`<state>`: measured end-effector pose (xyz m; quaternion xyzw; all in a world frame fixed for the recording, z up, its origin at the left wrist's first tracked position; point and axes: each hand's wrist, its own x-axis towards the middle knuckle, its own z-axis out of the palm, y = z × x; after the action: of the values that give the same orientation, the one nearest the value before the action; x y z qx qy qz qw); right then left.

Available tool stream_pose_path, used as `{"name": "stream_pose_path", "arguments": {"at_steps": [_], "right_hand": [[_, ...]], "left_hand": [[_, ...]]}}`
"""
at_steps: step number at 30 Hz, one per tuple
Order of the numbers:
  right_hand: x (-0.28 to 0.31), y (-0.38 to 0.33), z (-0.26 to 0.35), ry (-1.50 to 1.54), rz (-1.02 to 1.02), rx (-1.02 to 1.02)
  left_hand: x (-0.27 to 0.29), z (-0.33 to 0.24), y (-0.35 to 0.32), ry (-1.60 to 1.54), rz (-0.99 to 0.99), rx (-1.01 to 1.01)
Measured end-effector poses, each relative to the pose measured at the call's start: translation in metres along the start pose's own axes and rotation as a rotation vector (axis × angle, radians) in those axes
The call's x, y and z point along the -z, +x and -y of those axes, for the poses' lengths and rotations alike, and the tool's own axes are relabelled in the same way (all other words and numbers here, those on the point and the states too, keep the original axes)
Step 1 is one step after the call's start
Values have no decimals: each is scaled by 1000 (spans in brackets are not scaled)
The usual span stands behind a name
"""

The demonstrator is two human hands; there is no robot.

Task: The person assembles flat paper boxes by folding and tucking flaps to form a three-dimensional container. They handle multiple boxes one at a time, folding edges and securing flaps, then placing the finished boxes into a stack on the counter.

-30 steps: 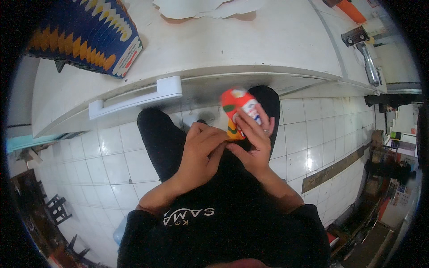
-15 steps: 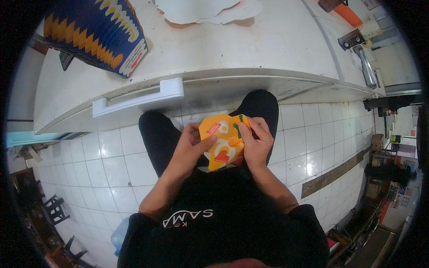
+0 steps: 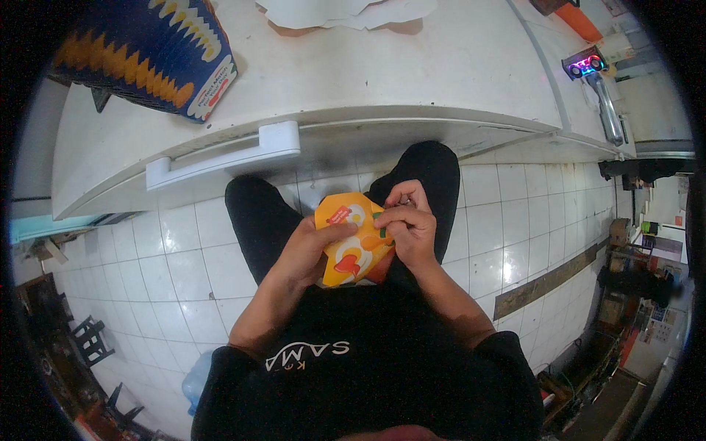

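Above my lap is a yellow folding paperboard food carton (image 3: 359, 246) printed with fried eggs, green leaves and a red shape. My left hand (image 3: 300, 250) grips its left side, thumb lying across the printed face and the other fingers behind. At the upper right edge, my right hand (image 3: 412, 234) has curled fingers, with thumb and forefinger pinching the carton by the green print. The carton's underside and the fingers behind it are hidden.
A white worktop (image 3: 382, 81) with a white handle (image 3: 228, 158) along its front lies ahead. On it stand a nested stack of dark blue cartons (image 3: 140, 59) at left and white paper sheets (image 3: 346, 11) at the back. A small lit speaker (image 3: 585, 64) sits far right.
The carton has shifted slightly left and turned a little. My right hand has drawn its fingers up from lying along the carton's right side into a pinch at its edge.
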<state>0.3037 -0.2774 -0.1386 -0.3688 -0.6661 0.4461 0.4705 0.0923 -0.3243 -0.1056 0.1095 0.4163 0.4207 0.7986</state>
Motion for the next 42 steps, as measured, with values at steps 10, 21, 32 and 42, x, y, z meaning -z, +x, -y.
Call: {"name": "stream_pose_path", "arguments": {"at_steps": [10, 21, 32, 42], "right_hand": [[2, 2, -7, 592, 213, -606], [-5, 7, -11, 564, -24, -820], [-9, 9, -13, -355, 114, -39], [-37, -6, -19, -246, 11, -218]], "left_hand": [[1, -2, -3, 67, -36, -108], [23, 18, 9, 59, 278, -186], [33, 17, 20, 965, -219, -700], [15, 34, 28, 1056, -520, -1103]]}}
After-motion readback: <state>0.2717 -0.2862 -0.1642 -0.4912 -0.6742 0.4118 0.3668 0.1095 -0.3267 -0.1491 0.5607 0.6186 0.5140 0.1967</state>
